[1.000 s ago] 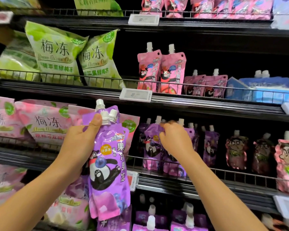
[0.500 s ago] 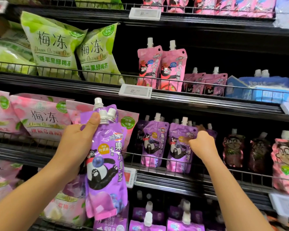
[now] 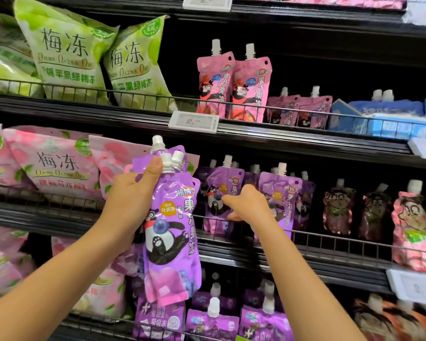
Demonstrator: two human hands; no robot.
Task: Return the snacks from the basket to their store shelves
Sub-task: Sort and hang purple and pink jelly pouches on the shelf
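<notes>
Glossy plastic pouches (image 3: 172, 222), white caps, black wire rails (image 3: 330, 236)

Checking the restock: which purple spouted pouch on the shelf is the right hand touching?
The right hand touches the left front purple bear pouch, its fingers at the lower right edge; the neighbouring purple pouch stands past the wrist.

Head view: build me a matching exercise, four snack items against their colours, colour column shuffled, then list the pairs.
Items
1. pouches in the left hand
2. tall spouted pouches on the upper shelf
3. big bags at upper left
4. cartons at upper right

Colours
A. green
B. blue
C. purple
D. pink

Pairs: 1-C, 2-D, 3-A, 4-B
</notes>
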